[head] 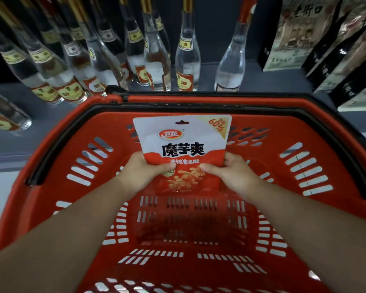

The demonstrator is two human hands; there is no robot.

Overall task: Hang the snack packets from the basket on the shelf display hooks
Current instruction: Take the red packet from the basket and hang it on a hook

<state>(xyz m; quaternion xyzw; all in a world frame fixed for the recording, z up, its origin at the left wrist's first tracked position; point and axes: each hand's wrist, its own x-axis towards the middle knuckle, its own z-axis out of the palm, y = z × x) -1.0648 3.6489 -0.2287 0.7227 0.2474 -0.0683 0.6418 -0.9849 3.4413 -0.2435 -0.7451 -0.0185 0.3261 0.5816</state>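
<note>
Head view is looking down into a red plastic basket (51,157) with slotted walls and a black handle folded along its rim. Both hands are holding one snack packet (182,149) upright over the basket's middle. Left hand (140,172) is gripping the packet's lower left edge, thumb lying across the front; right hand (232,174) is gripping the lower right edge the same way, so the fingers of both are curled round the pouch from behind. Packet is a flat foil-type pouch, white above and red below, with a small hang slot (182,122) showing near the top edge. Judging by how it is standing stiff from a grip at the bottom alone, it is probably light and fairly crisp, with a slick surface that could slide under a loose pinch. Holding low is leaving the hang slot free, which suits threading it onto a hook; a grip nearer the top corners would likely steady the slot better. No other packets are showing in the basket. No display hooks are in sight; beyond the basket a shelf (262,81) is carrying clear glass bottles (187,60) and dark boxes (287,39).
</note>
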